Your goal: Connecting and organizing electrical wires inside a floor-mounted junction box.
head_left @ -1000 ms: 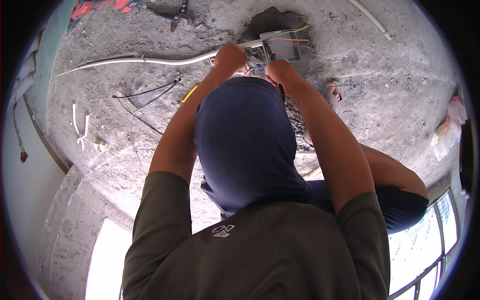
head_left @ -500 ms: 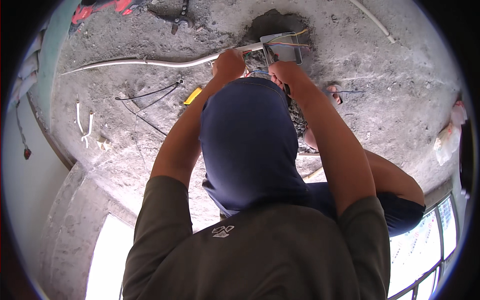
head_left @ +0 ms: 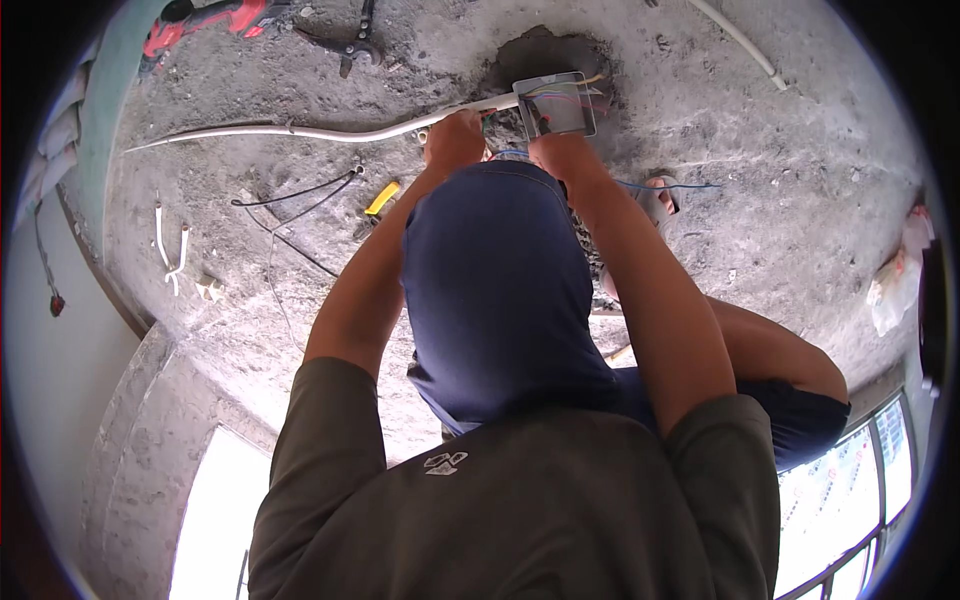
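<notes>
My left hand [head_left: 455, 138] is closed beside the white conduit [head_left: 380, 128], with short coloured wire ends [head_left: 488, 114] showing at its fingers. My right hand [head_left: 562, 155] is closed at the lower edge of a grey metal junction box [head_left: 560, 125]. The dark tip of a tool, which looks like pliers [head_left: 543, 124], sticks up from it over the box; the rest is hidden by the hand. Several coloured wires [head_left: 565, 92] cross the box's upper part. A blue wire [head_left: 512, 154] runs between my hands, partly hidden by the head covering.
A yellow-handled tool [head_left: 383, 198] lies left of my left forearm, near black cable [head_left: 300, 190]. Large dark pliers [head_left: 345, 45] and a red power tool [head_left: 205, 25] lie farther up. Another white conduit [head_left: 740, 42] is at upper right; a plastic bag [head_left: 895, 285] stands far right.
My right hand has moved slightly left and down, and less of its tool shows. The blue wire beyond my right forearm shows more length. My left hand remains closed near the conduit.
</notes>
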A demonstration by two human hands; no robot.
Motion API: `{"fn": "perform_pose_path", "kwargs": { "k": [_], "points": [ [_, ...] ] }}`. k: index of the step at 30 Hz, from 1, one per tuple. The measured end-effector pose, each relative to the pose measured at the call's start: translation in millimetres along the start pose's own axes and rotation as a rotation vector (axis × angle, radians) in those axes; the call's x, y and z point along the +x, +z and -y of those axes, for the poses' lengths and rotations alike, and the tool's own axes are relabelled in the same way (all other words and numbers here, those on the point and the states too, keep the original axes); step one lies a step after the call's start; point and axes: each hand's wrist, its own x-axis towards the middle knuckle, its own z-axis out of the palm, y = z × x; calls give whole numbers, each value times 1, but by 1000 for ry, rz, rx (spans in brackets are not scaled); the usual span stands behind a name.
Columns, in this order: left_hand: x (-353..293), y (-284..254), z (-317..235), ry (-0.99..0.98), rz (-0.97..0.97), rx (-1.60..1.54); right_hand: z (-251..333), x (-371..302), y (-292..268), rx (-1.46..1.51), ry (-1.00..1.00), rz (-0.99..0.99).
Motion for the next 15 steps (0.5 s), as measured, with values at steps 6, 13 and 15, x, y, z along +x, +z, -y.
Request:
{"fn": "perform_pose_path", "kwargs": {
  "k": [6,13,15],
  "points": [
    [-2,4,-10,-76,-1,15,3,-13,4,505,-16,-101],
    [18,-11,30,272,137,51,10,-15,8,419,46,-14],
    [13,-9,25,209,127,-10,10,-15,9,428,72,-71]
  ]
}}
